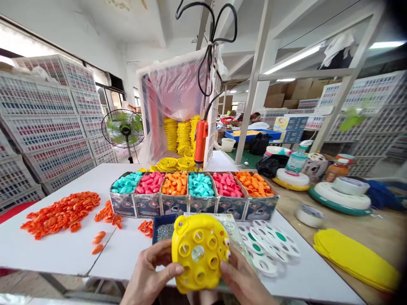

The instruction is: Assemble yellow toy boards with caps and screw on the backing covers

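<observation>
The yellow shell (206,254) is just this side of the boxes (203,206), long axis near vertical, its opposite edges grasped by the left hand (151,267) and right hand (244,276), equally near.

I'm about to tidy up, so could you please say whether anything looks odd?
A few orange pieces look stray, lying near a seam in the table, apart from the big orange heap. The yellow toy shows no obvious damage.

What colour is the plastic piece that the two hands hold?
The plastic piece is yellow; it shows best in the head view.
</observation>
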Available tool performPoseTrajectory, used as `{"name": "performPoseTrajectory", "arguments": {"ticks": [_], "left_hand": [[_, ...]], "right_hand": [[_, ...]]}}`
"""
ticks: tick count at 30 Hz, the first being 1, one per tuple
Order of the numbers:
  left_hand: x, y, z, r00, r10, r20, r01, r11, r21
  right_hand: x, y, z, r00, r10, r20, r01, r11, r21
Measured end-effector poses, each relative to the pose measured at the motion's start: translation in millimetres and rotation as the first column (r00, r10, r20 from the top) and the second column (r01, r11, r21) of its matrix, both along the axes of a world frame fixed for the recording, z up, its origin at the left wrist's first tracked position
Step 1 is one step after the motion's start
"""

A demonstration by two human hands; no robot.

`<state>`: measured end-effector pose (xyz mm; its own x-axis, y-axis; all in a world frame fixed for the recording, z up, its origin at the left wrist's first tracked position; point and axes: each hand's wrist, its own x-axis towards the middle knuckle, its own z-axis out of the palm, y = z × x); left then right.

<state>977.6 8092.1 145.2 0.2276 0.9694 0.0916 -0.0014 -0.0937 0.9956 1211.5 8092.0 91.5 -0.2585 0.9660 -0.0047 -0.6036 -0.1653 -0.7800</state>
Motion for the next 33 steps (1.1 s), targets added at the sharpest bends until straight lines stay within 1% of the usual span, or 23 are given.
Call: {"name": "performPoseTrajectory", "arguments": {"ticks": [2, 4, 7, 9, 11, 13, 15, 17, 19, 21, 23, 25, 27, 30, 33], "left_hand": [[6.3, -3.5, 6.5, 0.998, -0.024, 0.06, 0.026, 0.999, -0.043], [11.8, -5.0, 10.1, 0.991, -0.052, 0.122, 0.061, 0.995, -0.074], [18.8, -6.1, 10.8, 0.978, -0.084, 0.19, 0.102, 0.991, -0.09], [22.5, -6.9, 9.4, 0.976, -0.077, 0.202, 0.097, 0.991, -0.092], [23.7, -7.1, 6.9, 0.983, -0.051, 0.175, 0.068, 0.993, -0.093], [20.3, -5.5, 3.4, 0.987, -0.045, 0.154, 0.062, 0.992, -0.11], [11.7, -1.7, 0.3, 0.98, -0.036, 0.196, 0.064, 0.988, -0.141], [0.2, 3.7, -1.0, 0.969, -0.025, 0.245, 0.072, 0.981, -0.182], [-9.5, 9.2, 0.4, 0.972, -0.08, 0.222, 0.132, 0.964, -0.232], [-13.0, 13.2, 3.0, 0.97, -0.185, 0.155, 0.225, 0.926, -0.305], [-8.9, 14.7, 4.8, 0.955, -0.263, 0.138, 0.296, 0.875, -0.384], [0.5, 13.9, 3.9, 0.936, -0.298, 0.187, 0.351, 0.825, -0.442], [11.8, 11.2, 0.3, 0.911, -0.322, 0.257, 0.409, 0.782, -0.471], [26.1, 4.2, -7.5, 0.897, -0.285, 0.336, 0.428, 0.747, -0.509], [36.0, -5.4, -13.5, 0.911, -0.169, 0.377, 0.376, 0.718, -0.586]], "right_hand": [[-1.2, -2.8, -7.9, 0.994, 0.056, -0.093, -0.058, 0.998, -0.024], [-2.4, -5.4, -14.2, 0.985, 0.089, -0.149, -0.097, 0.994, -0.049], [-4.3, -8.8, -23.2, 0.977, 0.088, -0.196, -0.109, 0.989, -0.102], [-5.3, -10.5, -29.2, 0.97, 0.074, -0.231, -0.107, 0.985, -0.132], [-5.1, -11.5, -33.5, 0.962, 0.07, -0.262, -0.112, 0.983, -0.147], [-2.6, -11.9, -34.0, 0.964, 0.064, -0.26, -0.106, 0.982, -0.154], [2.2, -11.8, -29.4, 0.976, 0.038, -0.213, -0.069, 0.988, -0.141], [8.6, -11.4, -20.3, 0.991, 0.02, -0.13, -0.035, 0.993, -0.115], [15.4, -10.8, -9.4, 0.999, 0.024, -0.03, -0.027, 0.996, -0.09], [21.9, -9.8, 0.4, 0.996, 0.045, 0.079, -0.041, 0.997, -0.058], [27.4, -8.7, 7.0, 0.981, 0.066, 0.182, -0.064, 0.998, -0.017], [31.1, -8.0, 9.9, 0.959, 0.094, 0.266, -0.102, 0.995, 0.016], [32.4, -8.5, 9.9, 0.938, 0.123, 0.325, -0.144, 0.989, 0.042], [29.5, -12.7, 7.4, 0.908, 0.132, 0.398, -0.185, 0.978, 0.096], [27.8, -18.4, 3.6, 0.884, 0.144, 0.446, -0.223, 0.966, 0.131]]}}
